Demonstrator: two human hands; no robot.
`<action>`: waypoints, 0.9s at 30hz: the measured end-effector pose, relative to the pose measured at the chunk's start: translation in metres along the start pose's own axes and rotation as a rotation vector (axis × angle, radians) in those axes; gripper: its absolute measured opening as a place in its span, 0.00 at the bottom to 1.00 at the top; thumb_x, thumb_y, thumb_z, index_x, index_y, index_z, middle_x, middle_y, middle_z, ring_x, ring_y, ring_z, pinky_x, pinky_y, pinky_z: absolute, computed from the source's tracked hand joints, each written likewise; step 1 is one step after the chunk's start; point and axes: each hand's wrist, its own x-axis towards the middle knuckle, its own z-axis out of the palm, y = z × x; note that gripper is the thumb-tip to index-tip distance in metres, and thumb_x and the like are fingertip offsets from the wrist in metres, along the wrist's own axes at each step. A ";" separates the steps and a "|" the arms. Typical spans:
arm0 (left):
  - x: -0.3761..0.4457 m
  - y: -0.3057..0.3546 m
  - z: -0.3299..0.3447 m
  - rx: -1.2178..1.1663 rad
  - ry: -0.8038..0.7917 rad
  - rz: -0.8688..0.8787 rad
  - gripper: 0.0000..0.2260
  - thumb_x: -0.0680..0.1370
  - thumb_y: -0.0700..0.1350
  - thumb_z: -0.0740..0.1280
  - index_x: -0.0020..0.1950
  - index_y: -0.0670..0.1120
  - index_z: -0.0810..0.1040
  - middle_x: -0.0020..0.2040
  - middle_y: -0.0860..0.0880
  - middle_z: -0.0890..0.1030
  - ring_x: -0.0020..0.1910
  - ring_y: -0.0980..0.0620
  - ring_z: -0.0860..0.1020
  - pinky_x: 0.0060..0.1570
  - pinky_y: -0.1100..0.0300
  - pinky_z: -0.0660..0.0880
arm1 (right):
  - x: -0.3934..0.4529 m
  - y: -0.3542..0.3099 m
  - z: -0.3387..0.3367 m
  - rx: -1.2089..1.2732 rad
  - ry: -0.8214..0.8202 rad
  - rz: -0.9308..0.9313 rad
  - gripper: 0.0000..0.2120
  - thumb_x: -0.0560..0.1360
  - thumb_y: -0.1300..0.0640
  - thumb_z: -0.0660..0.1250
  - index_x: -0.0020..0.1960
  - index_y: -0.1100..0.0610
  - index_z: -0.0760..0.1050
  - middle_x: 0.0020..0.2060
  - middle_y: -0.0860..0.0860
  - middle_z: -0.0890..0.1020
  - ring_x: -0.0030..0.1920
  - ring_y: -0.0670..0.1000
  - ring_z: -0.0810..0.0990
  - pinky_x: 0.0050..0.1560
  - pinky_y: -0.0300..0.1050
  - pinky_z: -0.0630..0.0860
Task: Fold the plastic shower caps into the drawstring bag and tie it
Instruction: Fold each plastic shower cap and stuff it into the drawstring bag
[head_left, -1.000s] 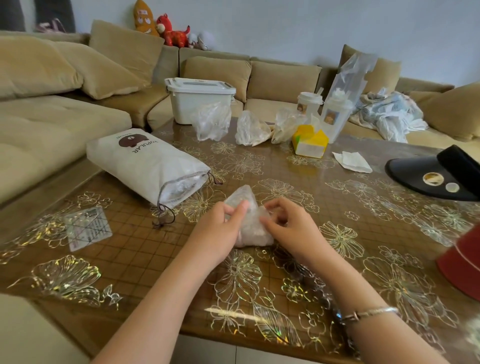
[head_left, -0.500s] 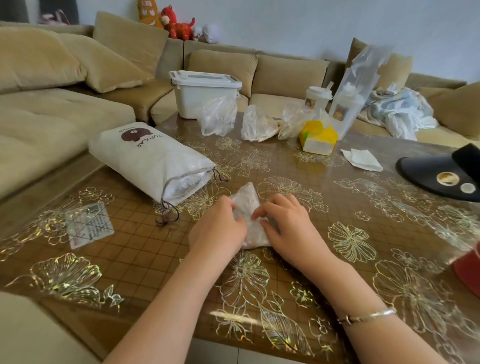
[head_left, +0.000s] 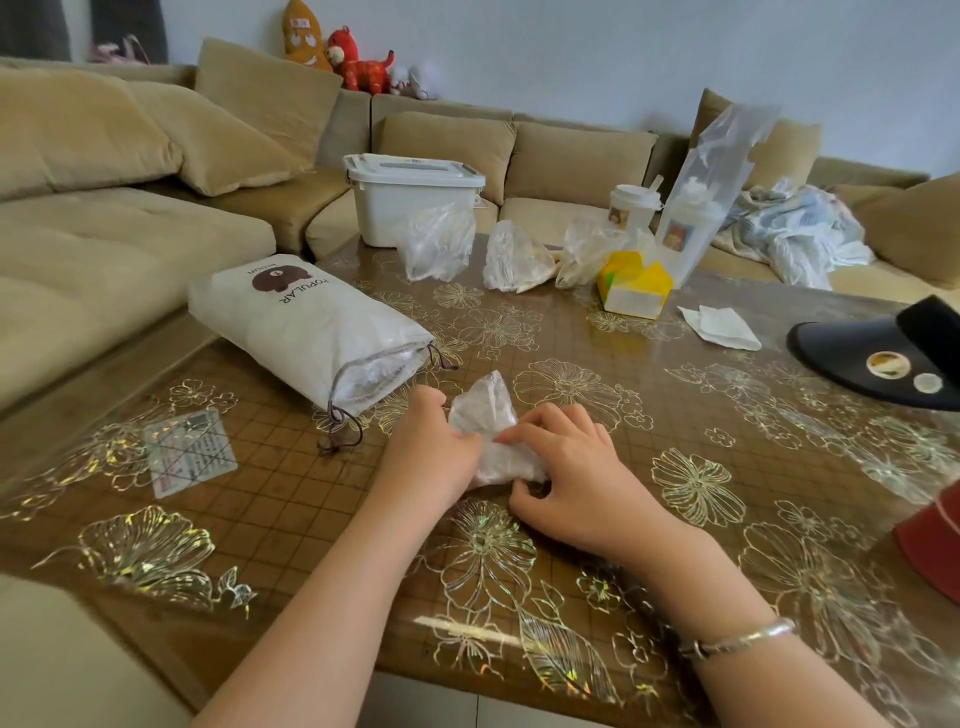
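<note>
Item: shower cap, clear plastic, part-folded to a wedge, on the table between your hands. Left hand grip: fingers curled onto its 9 o'clock edge. Right hand grip: fingertips pinching its 3 o'clock edge. Drawstring bag: at 10 o'clock, mouth open. Press the air out, crease flat, keep it narrower than the mouth.

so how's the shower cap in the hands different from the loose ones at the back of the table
The shower cap under both hands is pressed into a compact folded wedge near the drawstring bag; the far shower caps stand puffed, unfolded and untouched. The left hand and right hand hold only the near one. All are clear, crinkled plastic.
</note>
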 end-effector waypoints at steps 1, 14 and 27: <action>-0.001 0.000 -0.001 -0.030 0.000 -0.007 0.24 0.79 0.41 0.65 0.73 0.45 0.63 0.52 0.48 0.80 0.41 0.57 0.75 0.31 0.66 0.63 | 0.000 -0.001 0.000 -0.005 0.007 0.003 0.22 0.71 0.51 0.65 0.65 0.49 0.75 0.55 0.44 0.72 0.55 0.47 0.63 0.58 0.46 0.63; -0.041 0.007 -0.026 -0.282 -0.240 0.097 0.18 0.70 0.63 0.71 0.52 0.53 0.81 0.50 0.53 0.82 0.50 0.57 0.79 0.48 0.62 0.73 | -0.009 -0.009 -0.020 0.554 -0.115 0.294 0.12 0.67 0.51 0.62 0.39 0.61 0.72 0.31 0.48 0.71 0.33 0.46 0.67 0.37 0.45 0.64; -0.025 -0.001 0.005 0.382 0.288 0.378 0.17 0.82 0.51 0.60 0.71 0.53 0.67 0.66 0.55 0.70 0.65 0.53 0.65 0.62 0.58 0.64 | 0.004 -0.003 0.003 0.516 0.141 0.518 0.06 0.80 0.56 0.64 0.55 0.52 0.69 0.31 0.46 0.75 0.27 0.42 0.69 0.28 0.36 0.64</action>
